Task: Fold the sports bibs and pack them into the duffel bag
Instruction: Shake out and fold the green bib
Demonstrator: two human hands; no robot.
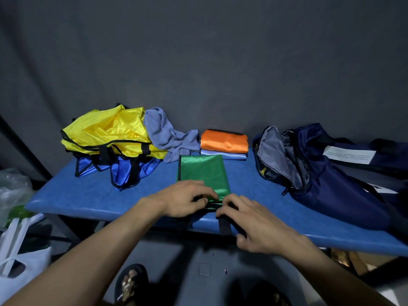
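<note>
Now both the left hand (184, 198) and right hand (249, 219) are pinching the slippery, limp green bib (202, 171) at its near edge, left of the duffel bag (326, 180).

A green bib (203, 171) with black trim is seen at centre frame on a blue bench (88, 195). Yellow bibs (106, 131) at left are edged in black; an orange folded bib (224, 141) is stacked on a light blue one (223, 155). The duffel bag (331, 191) at right is navy, lined grey.

Sports changing room, likely — blue padded bench (92, 195), duffel bag (331, 191), loose bibs (110, 133)
</note>
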